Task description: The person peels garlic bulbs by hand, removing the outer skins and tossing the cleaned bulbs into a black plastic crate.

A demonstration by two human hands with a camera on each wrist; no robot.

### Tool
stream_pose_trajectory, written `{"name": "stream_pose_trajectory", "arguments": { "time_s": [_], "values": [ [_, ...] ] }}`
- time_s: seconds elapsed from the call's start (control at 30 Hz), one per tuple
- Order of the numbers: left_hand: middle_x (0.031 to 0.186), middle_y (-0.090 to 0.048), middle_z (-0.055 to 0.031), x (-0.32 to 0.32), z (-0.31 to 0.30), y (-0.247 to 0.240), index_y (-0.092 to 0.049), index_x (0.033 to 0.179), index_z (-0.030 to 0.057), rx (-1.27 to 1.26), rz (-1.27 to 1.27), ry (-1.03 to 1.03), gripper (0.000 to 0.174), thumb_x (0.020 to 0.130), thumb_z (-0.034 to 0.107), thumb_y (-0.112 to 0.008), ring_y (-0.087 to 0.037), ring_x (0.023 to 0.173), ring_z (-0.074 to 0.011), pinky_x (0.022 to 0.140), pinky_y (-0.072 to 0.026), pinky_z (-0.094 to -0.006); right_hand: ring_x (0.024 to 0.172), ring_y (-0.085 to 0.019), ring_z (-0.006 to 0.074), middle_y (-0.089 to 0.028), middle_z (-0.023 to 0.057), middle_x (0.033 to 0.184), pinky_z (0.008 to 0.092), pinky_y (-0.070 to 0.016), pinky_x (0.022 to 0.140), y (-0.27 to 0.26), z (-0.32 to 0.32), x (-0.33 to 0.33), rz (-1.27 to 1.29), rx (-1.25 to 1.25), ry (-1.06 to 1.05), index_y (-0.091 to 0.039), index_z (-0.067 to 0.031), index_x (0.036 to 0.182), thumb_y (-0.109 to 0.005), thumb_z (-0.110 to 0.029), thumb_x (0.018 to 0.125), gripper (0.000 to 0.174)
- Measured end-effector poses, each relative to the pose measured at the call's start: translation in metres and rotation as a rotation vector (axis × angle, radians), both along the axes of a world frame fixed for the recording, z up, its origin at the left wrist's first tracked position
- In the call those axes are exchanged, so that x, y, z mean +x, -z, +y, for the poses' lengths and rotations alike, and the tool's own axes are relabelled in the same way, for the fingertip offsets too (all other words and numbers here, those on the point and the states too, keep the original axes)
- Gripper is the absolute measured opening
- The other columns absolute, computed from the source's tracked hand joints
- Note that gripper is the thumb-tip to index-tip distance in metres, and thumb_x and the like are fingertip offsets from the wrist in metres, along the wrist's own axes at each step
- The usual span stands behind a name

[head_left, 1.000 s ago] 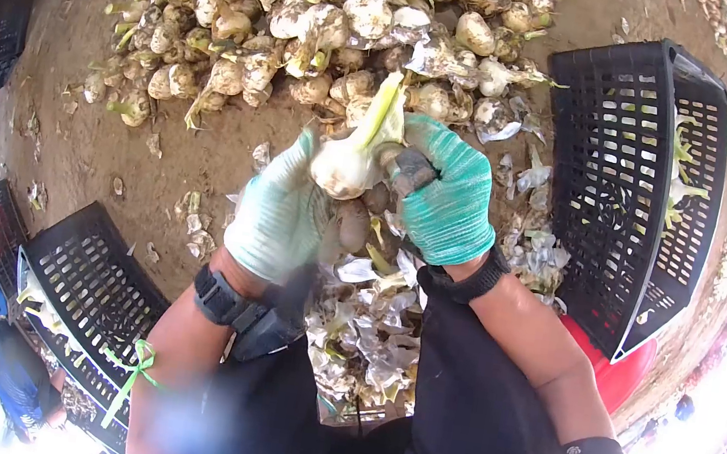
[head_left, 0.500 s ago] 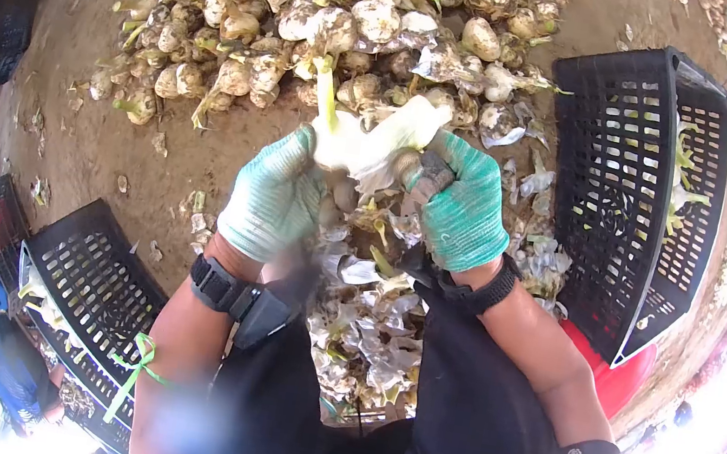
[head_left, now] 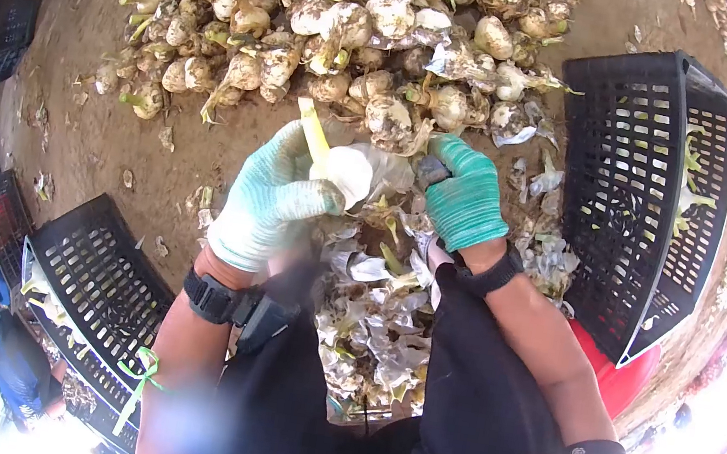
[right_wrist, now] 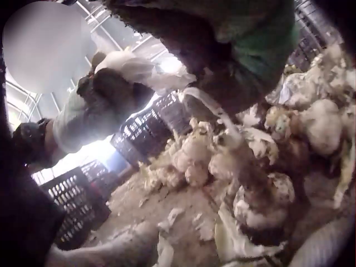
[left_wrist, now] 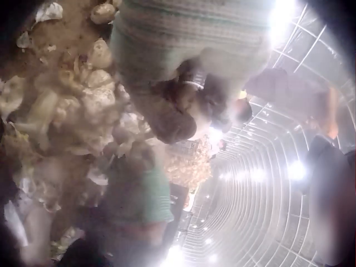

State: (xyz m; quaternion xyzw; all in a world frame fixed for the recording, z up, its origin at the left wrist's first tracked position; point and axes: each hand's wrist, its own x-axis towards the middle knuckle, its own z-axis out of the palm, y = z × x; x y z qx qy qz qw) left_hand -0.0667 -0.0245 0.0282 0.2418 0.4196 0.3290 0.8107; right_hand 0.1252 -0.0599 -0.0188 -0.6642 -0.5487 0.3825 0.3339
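Note:
My left hand (head_left: 269,199), in a pale striped glove, grips a garlic bulb (head_left: 348,176) with a yellow-green stem standing up past the fingers. The bulb's exposed side is smooth and white. Loose papery garlic skin (head_left: 387,174) stretches from the bulb toward my right hand (head_left: 469,196), which wears a green glove with a dark grey piece at the thumb. Curled right fingers pinch the skin's end. In the right wrist view the bulb (right_wrist: 125,62) sits in the left hand, and the skin (right_wrist: 172,82) trails to the right hand; a pale strip hangs below.
A heap of unpeeled garlic bulbs (head_left: 252,32) lies ahead on bare soil. Black slotted crates stand at the right (head_left: 613,189) and at the left (head_left: 95,262). Peeled skins (head_left: 371,332) pile up between the knees. A red object (head_left: 614,373) shows beneath the right crate.
Skin has been pulled off the bulb's side, baring white. The right hand has drawn away to the right, while the left turned its thumb across the bulb.

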Motion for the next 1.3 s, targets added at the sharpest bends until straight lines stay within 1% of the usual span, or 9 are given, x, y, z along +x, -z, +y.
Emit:
{"name": "stream_pose_trajectory", "arguments": {
  "time_s": [0.2, 0.47, 0.6, 0.77, 0.87, 0.97, 1.1, 1.2, 1.3],
  "values": [
    [0.100, -0.055, -0.0115, -0.014, 0.005, -0.003, -0.042, 0.114, -0.0026, -0.036, -0.004, 0.070, 0.056, 0.065, 0.007, -0.067, -0.054, 0.089, -0.0197, 0.079, -0.0430, -0.0289, 0.077, -0.059, 0.0209, -0.052, 0.0162, 0.111, 0.0277, -0.0474, 0.070, -0.057, 0.014, 0.001, 0.218, 0.084, -0.054, -0.050, -0.0021, 0.112, -0.055, 0.004, 0.067, 0.046],
    [0.101, -0.055, -0.0127, -0.005, 0.009, -0.001, -0.046, 0.111, -0.0045, 0.016, -0.039, 0.107, 0.046, 0.071, 0.010, -0.063, -0.054, 0.089, -0.0192, 0.079, -0.0425, -0.0289, 0.060, -0.056, 0.0289, -0.057, 0.0156, 0.067, 0.0327, -0.0447, 0.055, -0.058, 0.011, -0.019, 0.258, -0.112, -0.215, -0.060, 0.0001, 0.081, -0.059, -0.005, 0.069, 0.013],
    [0.100, -0.055, -0.0136, 0.000, 0.006, 0.004, -0.047, 0.109, -0.0053, -0.041, 0.128, -0.029, 0.041, 0.076, 0.015, -0.059, -0.055, 0.085, -0.0174, 0.073, -0.0455, -0.0280, 0.057, -0.054, 0.0288, -0.056, 0.0146, 0.066, 0.0304, -0.0450, 0.054, -0.044, 0.007, -0.028, 0.049, 0.379, -0.313, -0.059, -0.0006, 0.080, -0.059, -0.008, 0.068, 0.014],
    [0.100, -0.054, -0.0180, -0.010, 0.006, 0.009, -0.046, 0.107, -0.0067, -0.074, -0.099, -0.177, 0.036, 0.075, 0.006, -0.055, -0.055, 0.090, -0.0279, 0.081, -0.0460, -0.0379, 0.060, -0.057, 0.0151, -0.058, 0.0115, 0.072, 0.0258, -0.0443, 0.052, -0.027, 0.005, -0.005, 0.409, -0.075, -0.056, -0.060, -0.0014, 0.081, -0.053, 0.002, 0.069, 0.014],
    [0.101, -0.054, -0.0197, -0.016, 0.002, 0.014, -0.047, 0.104, -0.0065, -0.105, -0.098, -0.262, 0.033, 0.073, 0.002, -0.054, -0.054, 0.096, -0.0302, 0.085, -0.0436, -0.0394, 0.064, -0.054, 0.0086, -0.059, 0.0072, 0.076, 0.0233, -0.0444, 0.055, -0.015, 0.005, 0.005, 0.058, -0.393, 0.030, -0.058, 0.0006, 0.092, -0.055, 0.000, 0.074, 0.018],
    [0.102, -0.053, -0.0215, -0.011, 0.005, 0.010, -0.049, 0.098, -0.0062, -0.139, -0.173, -0.234, 0.030, 0.069, -0.001, -0.052, -0.052, 0.098, -0.0332, 0.088, -0.0413, -0.0412, 0.072, -0.058, 0.0175, -0.060, 0.0144, 0.086, 0.0261, -0.0461, 0.066, -0.025, 0.001, 0.003, 0.089, -0.187, -0.307, -0.046, -0.0014, 0.116, -0.055, -0.003, 0.074, 0.043],
    [0.097, -0.053, -0.0174, -0.013, 0.008, 0.010, -0.051, 0.093, 0.0004, -0.199, -0.350, -0.197, 0.034, 0.059, -0.002, -0.053, -0.047, 0.103, -0.0354, 0.092, -0.0361, -0.0444, 0.086, -0.054, 0.0361, -0.056, 0.0208, 0.093, 0.0385, -0.0448, 0.076, -0.042, 0.007, -0.008, 0.070, 0.066, -0.222, -0.052, -0.0032, 0.108, -0.060, -0.010, 0.069, 0.040],
    [0.098, -0.053, -0.0185, -0.011, 0.009, 0.006, -0.050, 0.089, -0.0003, -0.114, -0.436, -0.106, 0.030, 0.058, -0.002, -0.049, -0.048, 0.102, -0.0365, 0.092, -0.0368, -0.0441, 0.083, -0.055, 0.0343, -0.057, 0.0203, 0.091, 0.0375, -0.0457, 0.073, -0.050, 0.018, -0.017, 0.117, 0.351, -0.253, -0.055, -0.0034, 0.104, -0.062, -0.011, 0.068, 0.038],
    [0.105, -0.051, -0.0206, -0.021, 0.009, 0.018, -0.050, 0.087, -0.0013, -0.158, -0.554, -0.050, 0.030, 0.057, -0.001, -0.047, -0.048, 0.102, -0.0367, 0.091, -0.0370, -0.0444, 0.078, -0.056, 0.0313, -0.057, 0.0170, 0.082, 0.0355, -0.0463, 0.066, -0.043, 0.011, -0.017, 0.089, 0.179, -0.340, -0.058, -0.0039, 0.094, -0.062, -0.011, 0.066, 0.029]
  ]
}}
